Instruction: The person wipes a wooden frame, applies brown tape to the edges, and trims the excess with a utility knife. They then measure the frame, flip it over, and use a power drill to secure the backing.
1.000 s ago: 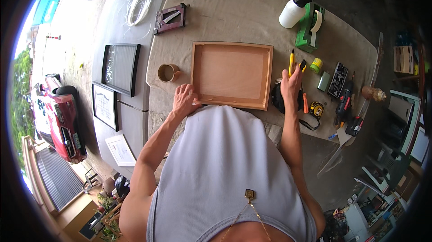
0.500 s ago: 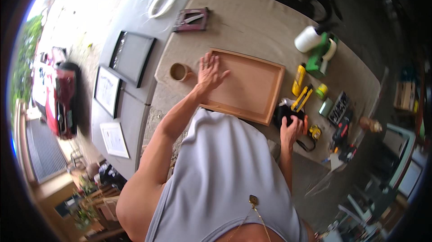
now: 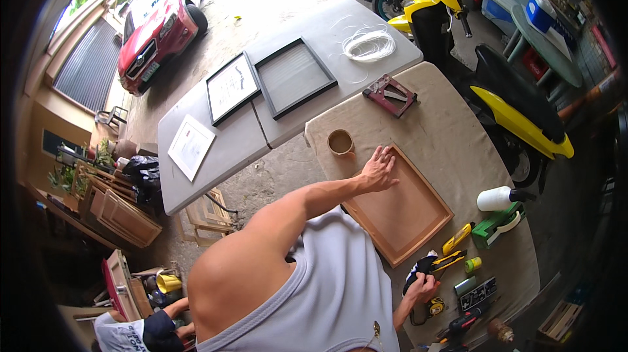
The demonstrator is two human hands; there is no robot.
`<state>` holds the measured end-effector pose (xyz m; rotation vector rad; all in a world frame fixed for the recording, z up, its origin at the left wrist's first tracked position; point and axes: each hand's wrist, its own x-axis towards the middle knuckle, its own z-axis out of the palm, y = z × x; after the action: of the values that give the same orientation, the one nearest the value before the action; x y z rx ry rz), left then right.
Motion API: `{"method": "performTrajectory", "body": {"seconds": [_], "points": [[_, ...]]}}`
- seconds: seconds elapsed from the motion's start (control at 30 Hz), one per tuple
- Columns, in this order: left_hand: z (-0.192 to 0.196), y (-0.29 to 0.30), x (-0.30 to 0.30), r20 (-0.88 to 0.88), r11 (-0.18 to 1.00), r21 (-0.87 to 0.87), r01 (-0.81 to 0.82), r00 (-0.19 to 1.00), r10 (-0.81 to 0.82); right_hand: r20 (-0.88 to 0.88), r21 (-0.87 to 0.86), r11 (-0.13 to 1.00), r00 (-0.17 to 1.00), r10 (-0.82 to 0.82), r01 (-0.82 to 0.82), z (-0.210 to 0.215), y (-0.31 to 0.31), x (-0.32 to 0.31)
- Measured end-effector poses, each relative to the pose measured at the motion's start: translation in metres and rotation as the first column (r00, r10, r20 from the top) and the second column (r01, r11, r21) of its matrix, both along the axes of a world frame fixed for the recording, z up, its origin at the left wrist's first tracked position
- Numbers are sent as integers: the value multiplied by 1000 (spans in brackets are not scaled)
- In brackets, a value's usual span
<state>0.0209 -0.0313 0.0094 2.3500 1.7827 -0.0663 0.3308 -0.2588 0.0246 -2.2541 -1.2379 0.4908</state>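
My left hand (image 3: 379, 170) is open, its fingers spread over the left rim of a shallow wooden tray (image 3: 409, 205) on the cloth-covered table. A brown cup (image 3: 340, 142) stands just left of that hand. Near the tray's lower right corner, my right hand (image 3: 422, 287) has its fingers curled at the edge of a soft black-and-white bundle (image 3: 417, 269), partly hidden by the hand. Beside it lie a yellow-and-black utility knife (image 3: 449, 260), a yellow tube-like tool (image 3: 458, 238), a small green-yellow tin (image 3: 473, 264) and a yellow tape measure (image 3: 435, 306).
A staple gun (image 3: 390, 95) lies at the table's far end. On the right are a white bottle (image 3: 494, 199), a green tape dispenser (image 3: 498, 224), a bit set (image 3: 478, 294) and a drill (image 3: 466, 319). The grey table (image 3: 232, 156) holds frames and a white cord coil (image 3: 368, 44). Another person (image 3: 140, 332) is lower left.
The view has turned, bringing in the red car, scooters and another person. My left hand stays on the tray's rim; my right hand's fingers have closed in at the black-and-white bundle.
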Motion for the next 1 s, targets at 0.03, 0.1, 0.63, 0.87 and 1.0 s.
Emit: {"method": "performTrajectory", "body": {"seconds": [0.03, 0.1, 0.63, 0.87, 1.0], "points": [[-3, -7, -5, 2, 1000, 9, 25, 1000, -25, -64, 39, 998, 997, -41, 44, 8, 2, -1], [-10, -26, -21, 5, 996, 24, 80, 997, -81, -196, 104, 984, 973, -121, 143, 22, 9, -7], [-6, -84, -75, 571, 943, -6, -332, 773, 276, 92, 514, 654, 794, 601, -555, -8, 203, -168], [-6, -74, -97, 589, 952, -120, -282, 752, 297, 247, 71, 785, 773, 584, -615, -38, 215, -231], [-6, -71, -110, 629, 986, -122, -110, 760, 162, 330, 57, 827, 792, 513, -559, -33, 245, -238]]}}
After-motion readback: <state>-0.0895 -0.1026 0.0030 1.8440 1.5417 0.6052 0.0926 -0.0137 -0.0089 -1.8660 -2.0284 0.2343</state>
